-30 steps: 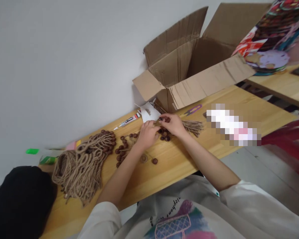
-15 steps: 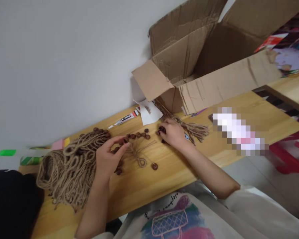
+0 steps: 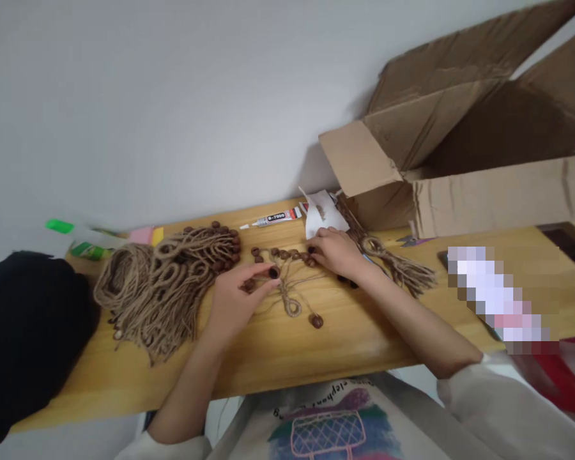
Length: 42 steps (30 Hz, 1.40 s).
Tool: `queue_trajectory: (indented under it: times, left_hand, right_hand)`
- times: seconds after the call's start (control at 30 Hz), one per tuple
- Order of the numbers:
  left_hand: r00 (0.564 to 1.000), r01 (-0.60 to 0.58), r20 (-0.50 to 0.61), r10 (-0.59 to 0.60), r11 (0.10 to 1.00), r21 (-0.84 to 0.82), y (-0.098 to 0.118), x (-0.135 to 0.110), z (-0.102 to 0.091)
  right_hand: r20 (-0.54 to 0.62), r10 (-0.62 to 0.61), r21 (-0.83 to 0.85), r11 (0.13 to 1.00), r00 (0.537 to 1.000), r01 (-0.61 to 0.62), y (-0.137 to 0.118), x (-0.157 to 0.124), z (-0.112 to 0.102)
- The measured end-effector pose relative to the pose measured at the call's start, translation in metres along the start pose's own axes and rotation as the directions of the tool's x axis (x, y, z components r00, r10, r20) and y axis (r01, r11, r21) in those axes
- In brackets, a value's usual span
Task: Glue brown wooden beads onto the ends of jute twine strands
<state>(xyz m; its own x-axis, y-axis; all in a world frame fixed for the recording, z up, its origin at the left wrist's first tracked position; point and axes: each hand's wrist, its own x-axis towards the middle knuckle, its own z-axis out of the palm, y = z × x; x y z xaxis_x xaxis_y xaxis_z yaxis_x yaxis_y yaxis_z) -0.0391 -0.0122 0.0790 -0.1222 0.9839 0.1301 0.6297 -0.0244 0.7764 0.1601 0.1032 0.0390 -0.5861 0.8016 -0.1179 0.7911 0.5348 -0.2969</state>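
Observation:
My left hand (image 3: 237, 297) pinches a dark brown bead (image 3: 273, 273) between thumb and index finger. Under and beside it lies a small twine piece with a looped end (image 3: 292, 308) and thin cords fanning out. Brown beads (image 3: 287, 254) sit in a row along the far side of those cords, and a lone bead (image 3: 316, 321) rests nearer me. My right hand (image 3: 338, 252) is at the right end of that row, its fingertips closed on a dark bead (image 3: 312, 251). More dark beads (image 3: 347, 282) lie partly hidden below its wrist.
On the left is a pile of knotted twine pieces (image 3: 172, 300) with beaded ends. A glue tube (image 3: 275, 218) and white paper (image 3: 316, 223) lie along the wall. A cardboard box (image 3: 498, 198), a twine tassel (image 3: 407, 268) and a blurred-out object (image 3: 498, 300) occupy the right.
The view has turned left, so everything sits further right. My right hand has moved left to the bead row, away from the loose dark beads. My left hand keeps its bead.

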Motion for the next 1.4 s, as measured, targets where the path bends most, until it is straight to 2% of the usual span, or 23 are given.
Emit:
queue_trajectory:
  times: [0.13,0.2,0.27,0.3,0.33,0.4,0.47,0.53,0.67,0.77,0.83,1.0,1.13,1.4]
  left_hand:
    - [0.998,0.026,-0.051,-0.028,0.999,-0.029,0.009,0.001,-0.006]
    - [0.996,0.043,-0.070,-0.047,0.998,-0.052,0.014,0.001,-0.008]
    - [0.995,0.012,-0.101,-0.020,0.997,-0.075,0.022,0.002,-0.011]
    - [0.992,-0.023,-0.126,0.012,0.996,-0.081,0.028,0.003,-0.014]
    - [0.986,-0.071,-0.159,0.058,0.994,-0.079,0.034,0.004,-0.016]
    - [0.960,-0.179,-0.225,0.165,0.983,-0.042,0.050,0.005,-0.022]
    - [0.913,-0.280,-0.296,0.281,0.959,0.046,0.068,0.007,-0.027]
    - [0.838,-0.352,-0.381,0.392,0.920,0.173,0.085,0.009,-0.031]
    - [0.688,-0.420,-0.462,0.560,0.826,0.376,0.107,0.012,-0.033]
    - [0.607,-0.450,-0.488,0.627,0.778,0.439,0.110,0.014,-0.033]
    - [0.590,-0.451,-0.501,0.634,0.773,0.446,0.109,0.015,-0.032]
    - [0.580,-0.421,-0.512,0.634,0.771,0.478,0.107,0.013,-0.030]
    - [0.600,-0.440,-0.474,0.644,0.761,0.476,0.107,0.011,-0.030]
    - [0.564,-0.511,-0.483,0.669,0.743,0.432,0.108,0.009,-0.035]
  right_hand:
    - [0.004,-0.019,-0.015,1.000,1.000,0.019,0.007,0.005,-0.003]
    - [-0.016,-0.024,-0.017,1.000,1.000,0.023,0.006,-0.001,-0.014]
    - [-0.066,-0.079,0.028,0.996,0.995,0.081,-0.002,-0.014,-0.034]
    - [-0.173,-0.161,0.155,0.970,0.972,0.188,-0.008,-0.022,-0.046]
    - [-0.291,-0.241,0.245,0.917,0.926,0.315,-0.016,-0.032,-0.060]
    - [-0.470,-0.310,0.297,0.826,0.827,0.479,-0.034,-0.050,-0.087]
    - [-0.549,-0.307,0.298,0.797,0.778,0.525,-0.053,-0.064,-0.107]
    - [-0.620,-0.245,0.302,0.802,0.745,0.515,-0.069,-0.071,-0.118]
    - [-0.735,-0.144,0.290,0.816,0.663,0.499,-0.085,-0.069,-0.121]
    - [-0.777,-0.094,0.309,0.805,0.623,0.507,-0.088,-0.064,-0.119]
    - [-0.776,-0.093,0.331,0.781,0.623,0.530,-0.089,-0.063,-0.119]
    - [-0.731,-0.085,0.430,0.714,0.677,0.553,-0.090,-0.061,-0.118]
    - [-0.716,-0.043,0.497,0.670,0.697,0.551,-0.091,-0.062,-0.117]
    - [-0.721,-0.052,0.465,0.703,0.691,0.538,-0.092,-0.070,-0.117]
